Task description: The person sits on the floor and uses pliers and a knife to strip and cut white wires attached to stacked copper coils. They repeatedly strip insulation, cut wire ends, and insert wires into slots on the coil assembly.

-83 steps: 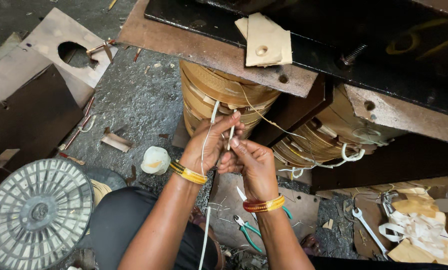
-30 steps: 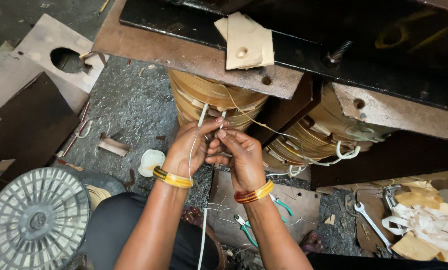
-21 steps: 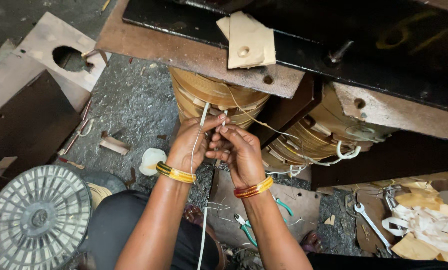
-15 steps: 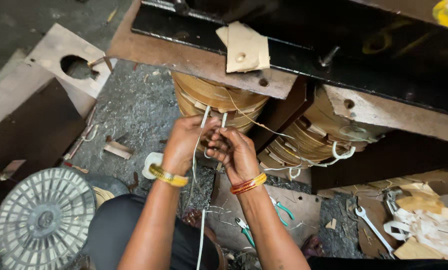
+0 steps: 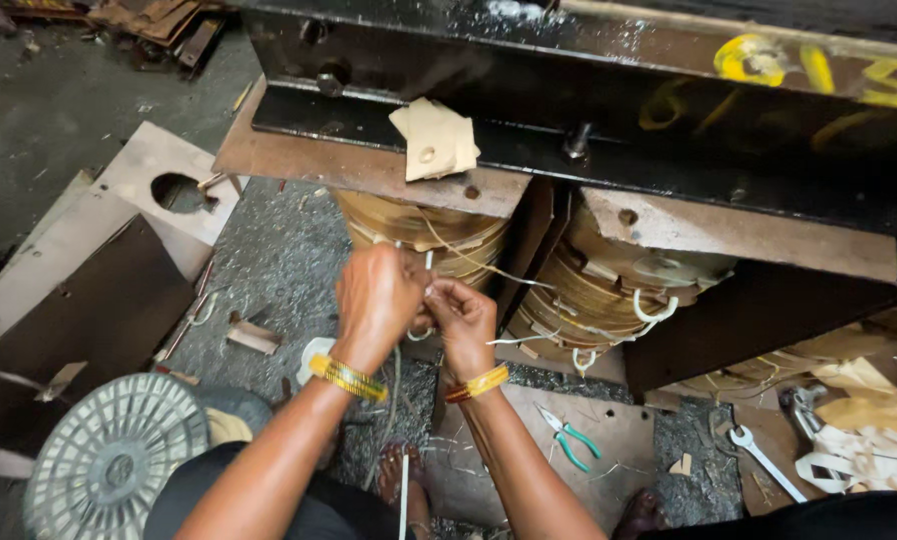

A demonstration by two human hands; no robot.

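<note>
Your left hand (image 5: 377, 297) and right hand (image 5: 466, 320), raised together before the left coil (image 5: 439, 235), pinch closed on a white cord (image 5: 428, 262) rising against its windings, with pliers (image 5: 569, 437) and a spanner (image 5: 764, 462) lying on the floor to the right, a fan grille (image 5: 109, 468) lower left.

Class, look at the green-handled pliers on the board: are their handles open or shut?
Open: the pliers lie flat with handles spread apart.

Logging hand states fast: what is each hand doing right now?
Left hand: closed, pinching the white cord beside the wound coil.
Right hand: closed, fingers pinching the same cord.
</note>
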